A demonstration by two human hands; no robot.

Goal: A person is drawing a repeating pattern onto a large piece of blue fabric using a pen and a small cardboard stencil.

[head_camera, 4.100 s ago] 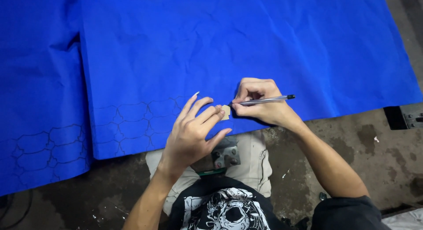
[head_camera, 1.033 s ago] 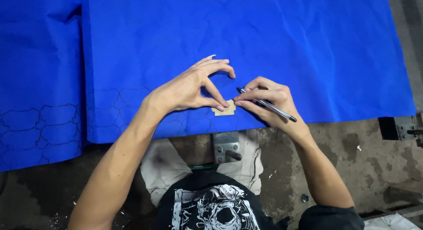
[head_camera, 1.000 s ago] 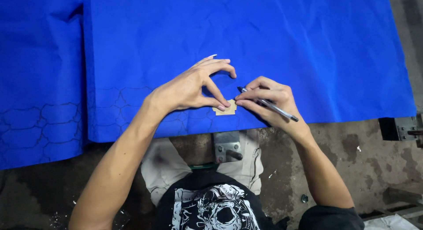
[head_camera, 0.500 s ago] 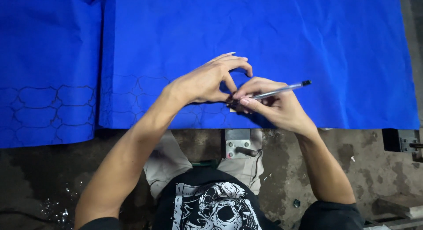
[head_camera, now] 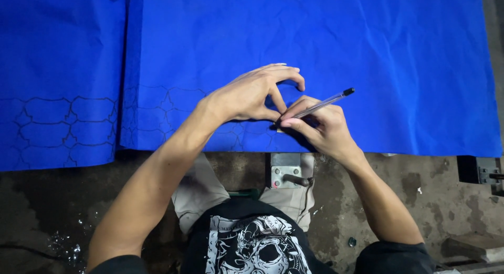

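A large blue sheet lies spread in front of me, with a dark traced outline pattern along its near edge. My left hand presses down on the sheet, thumb and fingers spread over a small template that is almost hidden. My right hand grips a clear pen with a black cap, its tip down on the sheet beside my left thumb.
A second blue sheet with the same traced shapes lies to the left, overlapping the first. Below the sheets is a stained concrete floor. A metal plate with a bolt sits between my knees; a dark metal block is at the right.
My left hand moved from beside the template to pressing it down. The right hand shifted the pen from a steep angle to tip-down beside the thumb. The view slid, showing more traced pattern.
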